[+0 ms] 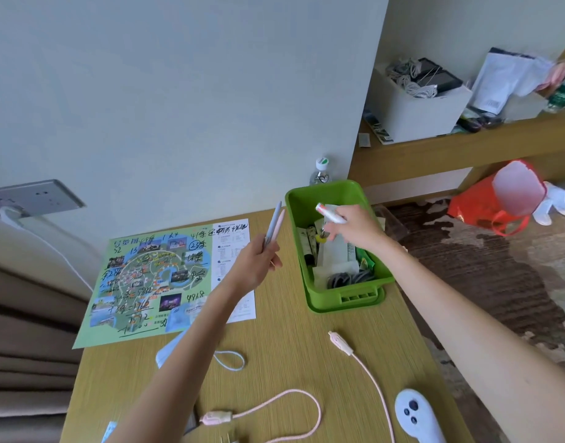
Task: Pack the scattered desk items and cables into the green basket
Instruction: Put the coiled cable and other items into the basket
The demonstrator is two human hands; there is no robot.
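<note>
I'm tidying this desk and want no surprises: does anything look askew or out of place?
Yes. The map sheet lies skewed on the desk, its near left corner apparently past the desk's edge. The pink cable sprawls loose in loops near the front. Nothing looks spilled or damaged.

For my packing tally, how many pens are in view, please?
3: a slim grey-blue pen and a slim pink pen in the left hand, a white red-capped marker pen in the right hand above the green plastic basket; others may hide inside.

Bright, even daylight, soft shadows; wide-angle bending and softness at edges.
</note>
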